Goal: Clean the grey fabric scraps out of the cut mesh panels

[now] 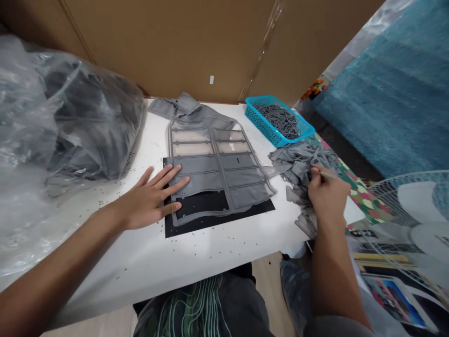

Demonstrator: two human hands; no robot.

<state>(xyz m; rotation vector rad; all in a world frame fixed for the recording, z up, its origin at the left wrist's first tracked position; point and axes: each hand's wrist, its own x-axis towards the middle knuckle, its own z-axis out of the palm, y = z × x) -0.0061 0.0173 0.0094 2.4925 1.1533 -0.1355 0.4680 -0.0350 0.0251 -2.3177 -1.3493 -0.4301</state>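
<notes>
My left hand [150, 199] lies flat with spread fingers on the left edge of a grey panel [242, 180] with two columns of rectangular sections. One lower-left section is cut out, and the black mat [219, 221] shows through it. Pale, see-through material fills the panel's upper sections. My right hand [328, 192] is closed around a thin, pale stick-like tool [328, 174], whose exact kind I cannot make out. It is over a heap of grey fabric scraps [298, 164], right of the panel. A strip of scrap runs from the panel's right edge toward the heap.
A blue basket [261, 124] of thin grey strips stands at the back right. Folded grey fabric [189, 105] lies behind the panel. A large clear plastic bag [94, 117] bulges at left. Tiny dark bits dot the white table [210, 243]. Cardboard [175, 47] walls the back; a fan [417, 201] stands right.
</notes>
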